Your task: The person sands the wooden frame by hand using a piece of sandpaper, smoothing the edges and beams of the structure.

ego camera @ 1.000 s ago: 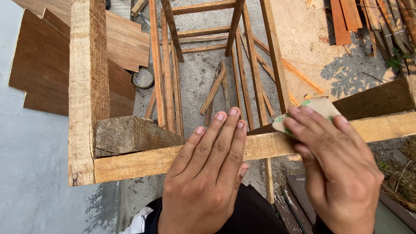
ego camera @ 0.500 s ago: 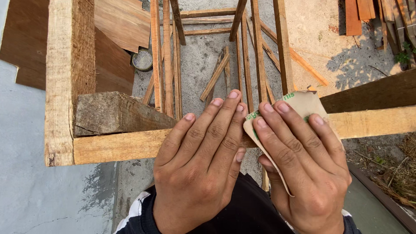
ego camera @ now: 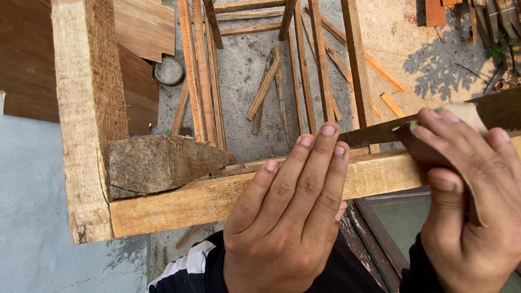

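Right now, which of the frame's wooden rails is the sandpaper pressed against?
The near horizontal rail, the pale one under both hands. The right hand presses the sandpaper on it; the left hand lies flat beside.

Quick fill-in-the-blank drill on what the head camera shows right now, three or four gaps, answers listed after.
1. The left hand lies flat, palm down, on the wooden ____ that runs across the frame.
2. The right hand presses a folded sheet of ____ against the rail.
3. A triangular corner block sits where the rail meets the thick post on the ____ side of the picture.
4. The round tin lies on the ____ below.

Missing words: rail; sandpaper; left; ground
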